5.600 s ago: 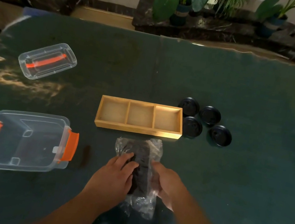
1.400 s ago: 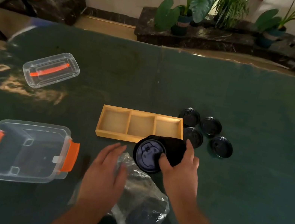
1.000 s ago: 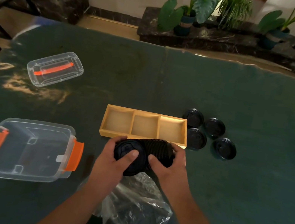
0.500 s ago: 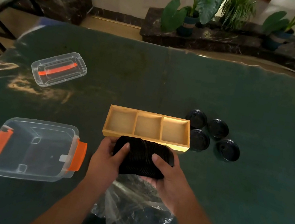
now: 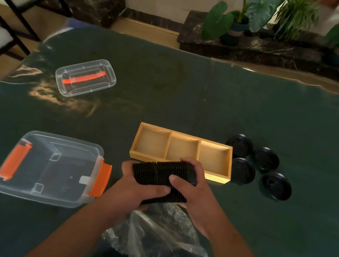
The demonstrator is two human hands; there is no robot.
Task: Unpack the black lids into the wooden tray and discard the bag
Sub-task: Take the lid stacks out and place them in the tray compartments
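Crinkled clear plastic bag (image 5: pixel 163 244) slumped at bottom centre on the green desk (image 5: pixel 300 128). Just above, stack of black lids (image 5: pixel 162 180) held sideways between left hand (image 5: pixel 131 187) and right hand (image 5: pixel 193 189), fingers (image 5: pixel 177 178) clenched around it. Beyond, touching nothing, wooden tray (image 5: pixel 182 151) with three bare compartments. Right of tray, four loose lids (image 5: pixel 258 169). Centre left, clear bin (image 5: pixel 50 168) with orange latches; upper left, its cover (image 5: pixel 85 77).

Four loose lids (image 5: pixel 258 168), one tray (image 5: pixel 182 151), one bag (image 5: pixel 161 244).
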